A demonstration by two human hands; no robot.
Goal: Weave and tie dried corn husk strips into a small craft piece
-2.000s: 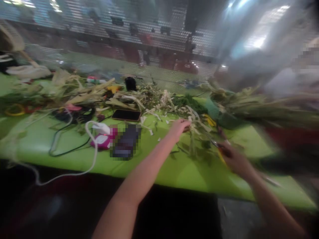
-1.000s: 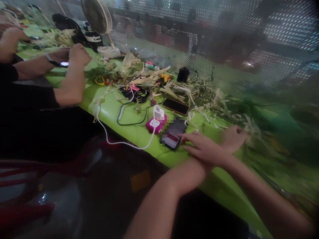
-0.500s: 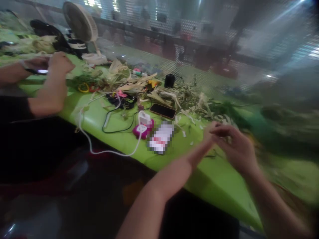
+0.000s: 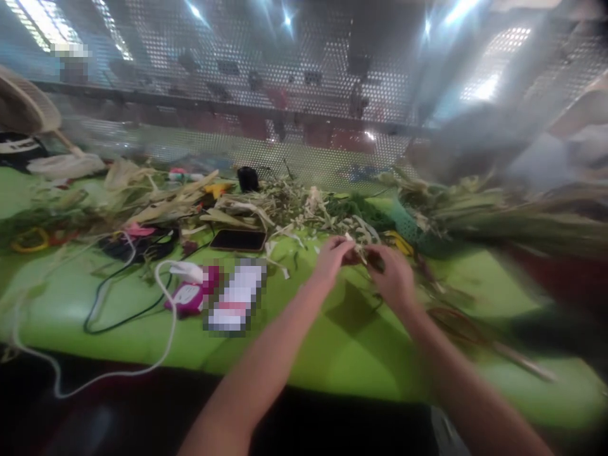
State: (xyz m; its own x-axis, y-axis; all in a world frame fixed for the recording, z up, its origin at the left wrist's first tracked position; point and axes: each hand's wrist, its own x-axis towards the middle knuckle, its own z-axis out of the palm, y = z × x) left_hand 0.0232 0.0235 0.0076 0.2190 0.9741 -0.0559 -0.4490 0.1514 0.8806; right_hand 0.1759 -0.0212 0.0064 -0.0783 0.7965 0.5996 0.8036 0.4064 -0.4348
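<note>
My left hand (image 4: 334, 256) and my right hand (image 4: 393, 273) are held close together above the green tabletop (image 4: 304, 345). Their fingers are curled inward and their tips nearly meet. Pale dried plant scraps (image 4: 313, 212) lie just behind them, and I cannot separate these from whatever may sit between the fingertips. To the left of my left forearm lies a phone with a lit, blurred-out screen (image 4: 237, 296). Beyond it rests a dark-screened phone (image 4: 238, 240).
A purple power adapter (image 4: 190, 299) with a white plug and cable (image 4: 173, 316) sits left. Leafy stalks (image 4: 479, 215) spill from a green basket (image 4: 407, 221) at right. Also there are a black cup (image 4: 247, 179), a yellow ring (image 4: 30, 240) and a fan (image 4: 28, 104).
The view has swung right, so the table's things appear further left and the other person's arms are out of sight. My hands stay together; the basket and stalks show more clearly.
</note>
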